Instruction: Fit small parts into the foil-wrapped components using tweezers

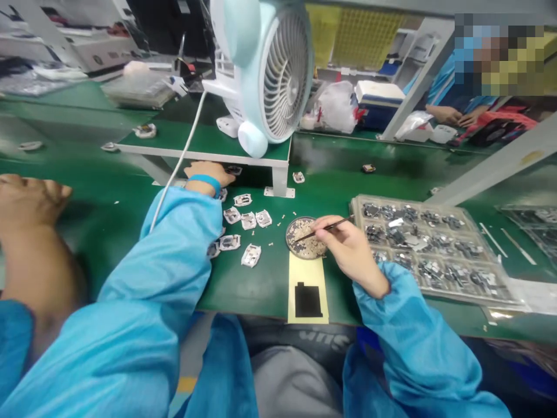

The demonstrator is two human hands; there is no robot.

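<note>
My left hand, with a blue band at the wrist, reaches in under the front of a raised green shelf. A small white housing is right by its fingertips; the fingers are mostly hidden, so whether they grip it does not show. Dark tweezers are held between the fingers of my right hand. Their tip is over a round dish of tiny pale and dark pieces. Several more white housings with parts inside lie on the green table between my hands.
A fan stands on the shelf, its white cable hanging across my left sleeve. A compartment tray of metal parts lies to the right. Yellow paper with a black patch sits below the dish. Another person's arm rests at left.
</note>
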